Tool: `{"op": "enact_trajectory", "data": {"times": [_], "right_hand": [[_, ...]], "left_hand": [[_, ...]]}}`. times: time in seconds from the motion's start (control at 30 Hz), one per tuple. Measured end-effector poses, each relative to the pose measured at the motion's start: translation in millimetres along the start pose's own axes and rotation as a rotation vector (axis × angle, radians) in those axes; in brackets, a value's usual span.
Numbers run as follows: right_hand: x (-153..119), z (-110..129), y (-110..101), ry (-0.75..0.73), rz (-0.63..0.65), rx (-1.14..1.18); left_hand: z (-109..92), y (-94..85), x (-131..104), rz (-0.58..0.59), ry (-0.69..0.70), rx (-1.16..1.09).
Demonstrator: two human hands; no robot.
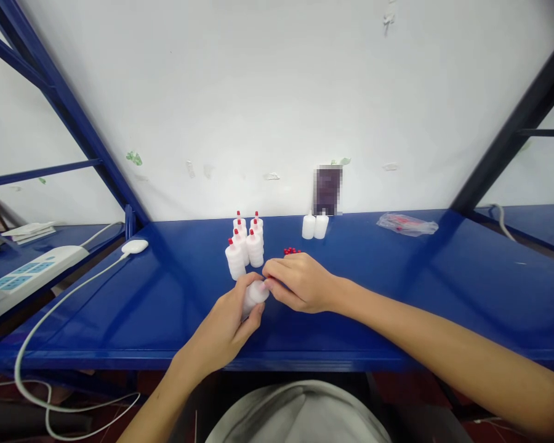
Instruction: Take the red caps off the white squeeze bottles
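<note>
A white bottle [255,296] is tilted in my left hand [233,317], whose fingers wrap round its body near the table's front. The fingertips of my right hand [300,283] are pinched together at the bottle's top and hide what they grip there. Just beyond stand several white bottles with red tips [242,246], in two rows. Small red caps [292,251] lie in a pile behind my right hand, partly covered by it. Two white bottles without red tips [314,226] stand upright near the wall.
The blue table [373,295] meets a white wall. A clear plastic bag with red pieces [407,224] lies at the back right. On the left are a white puck with a cable [135,247] and a power strip [32,274]. A pixelated dark object [327,189] leans against the wall.
</note>
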State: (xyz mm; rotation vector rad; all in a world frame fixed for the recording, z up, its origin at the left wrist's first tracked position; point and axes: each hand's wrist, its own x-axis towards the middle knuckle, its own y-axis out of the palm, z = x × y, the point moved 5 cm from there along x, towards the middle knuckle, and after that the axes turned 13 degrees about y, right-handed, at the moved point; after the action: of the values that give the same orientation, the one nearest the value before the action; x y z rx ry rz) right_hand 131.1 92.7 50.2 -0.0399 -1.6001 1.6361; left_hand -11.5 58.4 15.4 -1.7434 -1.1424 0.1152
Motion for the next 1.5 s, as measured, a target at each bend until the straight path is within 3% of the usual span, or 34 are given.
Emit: {"op": "enact_trajectory", "data": {"times": [0.3, 0.6, 1.03, 1.1, 1.2, 1.33, 1.5], "right_hand": [[-3.3, -0.6, 8.1, 0.0, 0.167, -0.083], [0.0, -3.2, 25.7, 0.074, 0.362, -0.373], [2.5, -1.0, 42.0, 0.21, 0.276, -0.424], [4.6, -11.7, 37.0, 0.257, 0.265, -0.443], [5.8, -45.6, 14.5, 0.433, 0.214, -0.497], [3.0, -80.2, -14.3, 0.471, 0.139, -0.409], [-0.3, -90.9, -14.2, 0.457, 0.138, -0.172]], "left_hand": [[2.3, 2.5, 3.3, 0.019, 0.005, 0.179], [3.5, 3.7, 6.6, 0.09, -0.082, 0.477], [6.6, 3.1, 5.7, 0.092, -0.174, 0.605], [6.6, 2.3, 4.3, 0.095, -0.187, 0.626], [6.0, 0.7, 1.4, 0.082, -0.199, 0.643], [5.2, 0.3, 0.4, 0.049, -0.168, 0.615], [6.0, 1.2, 1.5, 0.057, -0.129, 0.566]]}}
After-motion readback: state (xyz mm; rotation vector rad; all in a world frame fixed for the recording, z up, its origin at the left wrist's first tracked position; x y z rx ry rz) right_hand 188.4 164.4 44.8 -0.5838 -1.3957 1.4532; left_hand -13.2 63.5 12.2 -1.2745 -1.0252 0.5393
